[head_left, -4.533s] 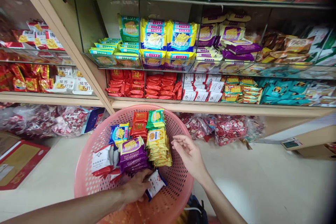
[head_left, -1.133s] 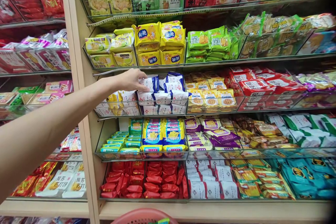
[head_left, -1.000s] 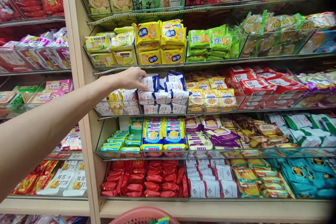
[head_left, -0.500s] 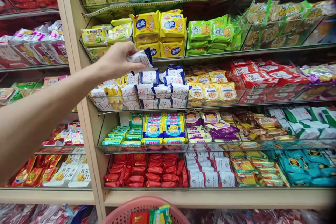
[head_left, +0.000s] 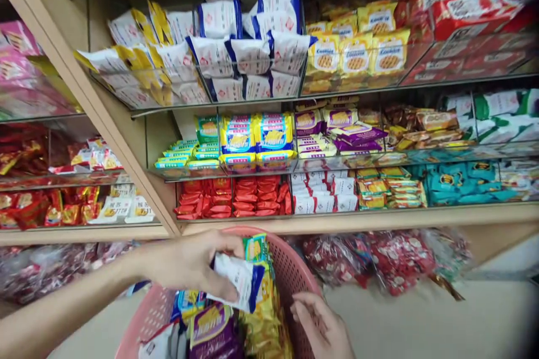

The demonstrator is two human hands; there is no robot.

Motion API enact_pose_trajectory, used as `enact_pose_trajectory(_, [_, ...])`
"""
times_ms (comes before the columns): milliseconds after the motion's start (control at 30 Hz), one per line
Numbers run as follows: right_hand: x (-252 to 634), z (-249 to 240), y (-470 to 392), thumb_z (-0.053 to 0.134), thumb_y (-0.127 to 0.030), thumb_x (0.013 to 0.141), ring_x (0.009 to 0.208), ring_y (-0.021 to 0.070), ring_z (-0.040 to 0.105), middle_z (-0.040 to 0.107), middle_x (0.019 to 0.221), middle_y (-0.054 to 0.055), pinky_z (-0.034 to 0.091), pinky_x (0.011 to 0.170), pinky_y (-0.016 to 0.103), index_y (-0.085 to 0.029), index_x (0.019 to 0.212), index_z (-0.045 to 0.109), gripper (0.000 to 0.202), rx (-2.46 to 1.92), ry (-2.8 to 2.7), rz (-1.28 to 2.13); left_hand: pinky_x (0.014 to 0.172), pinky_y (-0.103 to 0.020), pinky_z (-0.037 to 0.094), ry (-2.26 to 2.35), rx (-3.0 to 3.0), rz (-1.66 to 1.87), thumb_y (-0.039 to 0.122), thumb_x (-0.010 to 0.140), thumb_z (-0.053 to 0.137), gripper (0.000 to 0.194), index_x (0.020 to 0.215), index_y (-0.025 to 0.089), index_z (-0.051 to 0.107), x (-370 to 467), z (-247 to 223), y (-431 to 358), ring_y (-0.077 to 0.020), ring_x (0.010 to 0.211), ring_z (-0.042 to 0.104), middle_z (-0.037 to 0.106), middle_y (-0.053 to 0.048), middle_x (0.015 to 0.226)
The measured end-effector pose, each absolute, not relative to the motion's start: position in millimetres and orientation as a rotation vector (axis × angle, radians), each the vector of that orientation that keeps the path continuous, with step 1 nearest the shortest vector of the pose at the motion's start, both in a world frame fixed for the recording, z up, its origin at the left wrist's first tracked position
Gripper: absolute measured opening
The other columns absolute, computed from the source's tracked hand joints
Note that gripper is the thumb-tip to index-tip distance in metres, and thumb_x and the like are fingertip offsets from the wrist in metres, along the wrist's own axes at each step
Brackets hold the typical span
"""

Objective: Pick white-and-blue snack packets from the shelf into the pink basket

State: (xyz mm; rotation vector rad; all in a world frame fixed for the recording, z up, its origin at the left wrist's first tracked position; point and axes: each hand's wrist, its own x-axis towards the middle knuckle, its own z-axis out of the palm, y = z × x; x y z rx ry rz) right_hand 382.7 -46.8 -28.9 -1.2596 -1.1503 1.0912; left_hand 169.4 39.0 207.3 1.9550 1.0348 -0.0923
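Note:
My left hand grips a white packet with dark blue ends between thumb and fingers, over a pink perforated basket. Inside the basket lie a purple packet, a blue and yellow packet, a green packet, several yellow-gold packets and a white one. My right hand is at the basket's right side, fingers curled; whether they hold the rim or anything else is hard to make out.
Shelves of snack packets fill the view. White packets with blue ends sit on an upper shelf, red packets on the lowest. Clear bags of red items lie beneath the shelf, and a wooden upright stands at left.
My left hand has come down from the shelf to above the basket, still with the white packet. The view has tilted down, showing more of the basket, and my right hand has come into view.

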Motion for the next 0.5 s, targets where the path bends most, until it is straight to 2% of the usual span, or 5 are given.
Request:
enact_pose_trajectory(100, [385, -20, -49, 0.056, -0.049, 0.084, 0.073, 0.0186, 0.068, 0.072, 0.079, 0.008, 0.054, 0.067, 0.024, -0.018, 0.092, 0.067, 0.034, -1.273, -1.169, 1.039, 0.050, -0.023, 0.036, 0.970, 2.143, -0.345, 0.039, 0.067, 0.075, 0.034, 0.093, 0.022, 0.063, 181, 165, 32, -0.0159, 0.067, 0.057, 0.063, 0.003, 0.077])
enact_pose_trajectory(200, [385, -14, -53, 0.055, -0.046, 0.085, 0.073, 0.0181, 0.067, 0.071, 0.078, 0.007, 0.054, 0.067, 0.024, -0.017, 0.092, 0.066, 0.032, -1.283, -1.169, 1.025, 0.053, -0.028, 0.039, 0.808, 2.457, -0.545, 0.031, 0.067, 0.076, 0.032, 0.097, 0.021, 0.066, 196, 139, 18, -0.0241, 0.077, 0.065, 0.070, -0.003, 0.091])
enact_pose_trajectory(267, [384, -12, -54, 0.055, -0.046, 0.085, 0.074, 0.0183, 0.067, 0.071, 0.078, 0.007, 0.054, 0.067, 0.024, -0.017, 0.092, 0.065, 0.032, -1.291, -1.172, 1.027, 0.051, -0.032, 0.039, 0.681, 2.656, -0.661, 0.024, 0.070, 0.073, 0.030, 0.098, 0.018, 0.067, 208, 127, 6, -0.0267, 0.077, 0.067, 0.071, -0.007, 0.095])
enact_pose_trajectory(400, [385, -13, -54, 0.055, -0.048, 0.084, 0.075, 0.0184, 0.067, 0.071, 0.081, 0.007, 0.053, 0.067, 0.025, -0.017, 0.093, 0.066, 0.033, -1.312, -1.165, 1.030, 0.047, -0.035, 0.041, 0.444, 2.927, -0.756, 0.012, 0.077, 0.062, 0.015, 0.089, 0.014, 0.071, 226, 87, -21, -0.0250, 0.070, 0.067, 0.072, -0.009, 0.082])
enact_pose_trajectory(500, [385, -15, -54, 0.055, -0.047, 0.085, 0.076, 0.0180, 0.066, 0.070, 0.082, 0.007, 0.053, 0.069, 0.025, -0.017, 0.094, 0.066, 0.033, -1.306, -1.162, 1.035, 0.055, -0.038, 0.047, 0.360, 2.961, -0.760, 0.013, 0.072, 0.068, 0.007, 0.075, 0.015, 0.074, 229, 35, -39, -0.0261, 0.067, 0.067, 0.072, -0.011, 0.072])
